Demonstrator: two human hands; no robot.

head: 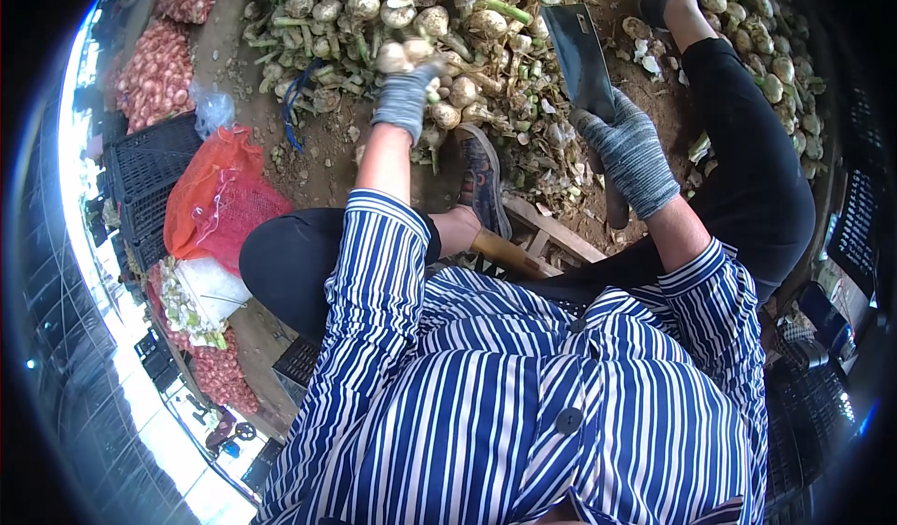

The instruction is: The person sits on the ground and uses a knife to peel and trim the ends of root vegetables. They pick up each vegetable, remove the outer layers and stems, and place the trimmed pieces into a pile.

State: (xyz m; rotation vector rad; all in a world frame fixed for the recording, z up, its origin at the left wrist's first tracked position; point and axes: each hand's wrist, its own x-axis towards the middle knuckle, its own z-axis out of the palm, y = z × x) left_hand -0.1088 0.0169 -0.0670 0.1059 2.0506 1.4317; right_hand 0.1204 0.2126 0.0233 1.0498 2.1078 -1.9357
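My left hand [408, 96], in a grey knit glove, is at the near edge of a heap of soil-stained garlic bulbs [364, 6] with cut green stalks. Pale garlic bulbs [403, 54] sit in its fingers, slightly blurred by motion. In the same kind of glove, my right hand [631, 150] grips a cleaver [578, 59] by its handle. The broad dark blade points away from me, over the trimmings. Loose peelings and stalk pieces [539, 118] lie on the earth between my feet.
More bulbs [778, 69] are piled beyond my right leg. Filled mesh sacks [158, 69] line the left, near a black plastic crate [151, 154] and an orange-red mesh bag [217, 203]. A wooden frame [553, 231] lies close before me, and a blue cord [298, 104] trails from the heap.
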